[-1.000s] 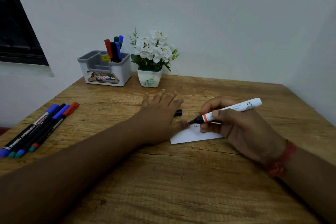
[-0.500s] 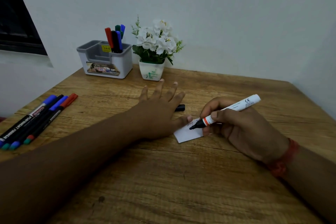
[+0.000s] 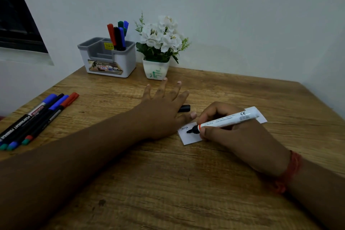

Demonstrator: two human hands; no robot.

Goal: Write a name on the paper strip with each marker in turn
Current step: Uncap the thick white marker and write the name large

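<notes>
Fingers [image 3: 206, 132] curled around tilted marker [image 3: 228, 118]

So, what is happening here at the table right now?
A person is writing on a paper strip on the wooden table. The right hand holds a white marker with its black tip on the paper. The left hand lies flat, its thumb at the strip's edge. Some writing is already there. The black cap lies behind; more markers wait at the left.
</notes>
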